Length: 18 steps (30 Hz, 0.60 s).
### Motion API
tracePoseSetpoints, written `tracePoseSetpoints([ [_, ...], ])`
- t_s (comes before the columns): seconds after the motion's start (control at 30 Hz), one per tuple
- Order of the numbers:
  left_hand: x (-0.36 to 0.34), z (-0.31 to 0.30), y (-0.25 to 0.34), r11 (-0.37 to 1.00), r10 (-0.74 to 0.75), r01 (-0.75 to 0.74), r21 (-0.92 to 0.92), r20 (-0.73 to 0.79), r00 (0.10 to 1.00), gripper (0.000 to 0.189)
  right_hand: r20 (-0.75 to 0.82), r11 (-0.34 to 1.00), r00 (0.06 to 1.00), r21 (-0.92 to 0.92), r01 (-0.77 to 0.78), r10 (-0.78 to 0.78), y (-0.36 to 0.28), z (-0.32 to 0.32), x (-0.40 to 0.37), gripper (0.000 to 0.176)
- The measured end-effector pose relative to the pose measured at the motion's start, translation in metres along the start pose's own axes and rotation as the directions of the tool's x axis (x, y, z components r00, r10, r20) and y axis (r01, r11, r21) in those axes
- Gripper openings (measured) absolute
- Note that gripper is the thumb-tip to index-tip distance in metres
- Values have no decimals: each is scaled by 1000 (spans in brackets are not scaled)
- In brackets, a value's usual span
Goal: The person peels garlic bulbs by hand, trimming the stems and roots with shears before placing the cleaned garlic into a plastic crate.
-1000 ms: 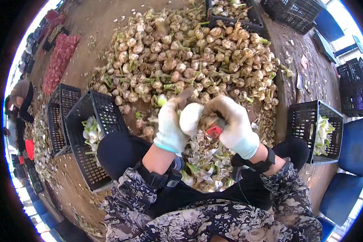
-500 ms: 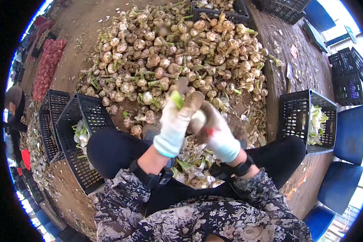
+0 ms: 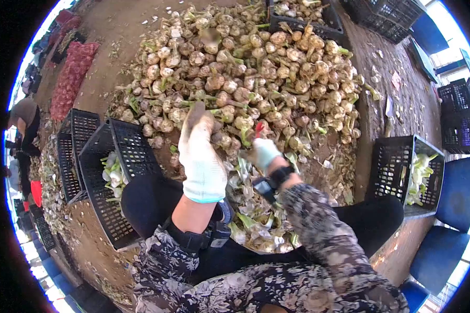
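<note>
Left hand (image 3: pixel 201 156) open, palm down, at garlic pile (image 3: pixel 256 68) near edge; right hand (image 3: pixel 263 152) alongside, fist around red tool (image 3: pixel 258 127).

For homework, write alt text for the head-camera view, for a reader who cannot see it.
Seen from above, a seated person's gloved left hand and right hand, which grips a red-handled tool, reach into a large garlic pile. A left crate and right crate, both black, hold trimmed bulbs; peelings lie nearer the person.
</note>
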<state>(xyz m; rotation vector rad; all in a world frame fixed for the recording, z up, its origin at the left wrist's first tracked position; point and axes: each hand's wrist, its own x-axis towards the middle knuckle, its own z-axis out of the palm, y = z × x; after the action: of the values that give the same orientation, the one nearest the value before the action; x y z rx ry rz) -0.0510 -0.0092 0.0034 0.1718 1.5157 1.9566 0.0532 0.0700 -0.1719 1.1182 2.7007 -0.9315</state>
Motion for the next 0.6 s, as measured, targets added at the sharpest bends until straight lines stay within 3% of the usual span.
tracePoseSetpoints([
  [0.03,5,-4,-5,997,73,-72,36,-9,997,40,-19,999,1000,46,-20,20,-6,17,13,37],
  [0.07,5,-4,-1,996,34,-30,80,-41,999,41,11,986,987,-57,-158,159,3,60,38,30],
  [0.13,9,-8,-5,998,2,1,55,-68,998,44,105,942,977,-303,-147,187,0,47,39,24],
  [0.17,10,-10,-6,999,0,2,50,-45,999,44,-128,944,987,326,-52,99,20,60,39,19],
  [0.2,11,-14,-11,999,-1,3,46,-43,999,44,4,978,990,-154,-137,139,-6,-6,16,18],
  [0.23,13,-16,-16,997,36,-36,67,-3,999,44,4,823,995,562,-81,95,30,1,9,18],
  [0.27,12,-17,-20,994,70,-73,86,36,997,44,254,10,915,962,-271,315,-21,-64,-18,17],
  [0.3,8,-14,-15,990,-21,12,143,61,998,43,124,348,950,911,-223,286,3,-70,-27,20],
  [0.33,7,-14,-20,991,-25,16,134,66,998,43,90,466,964,862,-202,251,-15,-112,-51,25],
  [0.37,8,-15,-29,987,-108,81,142,191,976,43,7,710,984,692,-133,177,-35,-153,-77,26],
  [0.4,7,-14,-34,977,-186,141,160,316,930,44,-98,791,993,612,3,72,-28,-162,-90,24],
  [0.43,-4,-7,-17,896,-430,425,127,485,762,49,-228,848,972,505,162,-51,-28,-173,-102,21],
  [0.5,-19,-4,-15,804,-519,583,120,620,588,52,-388,878,871,244,413,-302,-22,-188,-117,24],
  [0.53,-22,-1,-12,753,-558,640,152,664,498,53,-395,880,869,240,411,-298,-24,-189,-123,24],
  [0.57,-26,5,-9,795,-480,601,86,695,535,58,-413,747,910,596,295,-30,-31,-187,-131,28],
  [0.6,-28,8,-14,796,-479,598,93,700,530,58,-325,470,919,862,190,224,-37,-186,-136,33],
])
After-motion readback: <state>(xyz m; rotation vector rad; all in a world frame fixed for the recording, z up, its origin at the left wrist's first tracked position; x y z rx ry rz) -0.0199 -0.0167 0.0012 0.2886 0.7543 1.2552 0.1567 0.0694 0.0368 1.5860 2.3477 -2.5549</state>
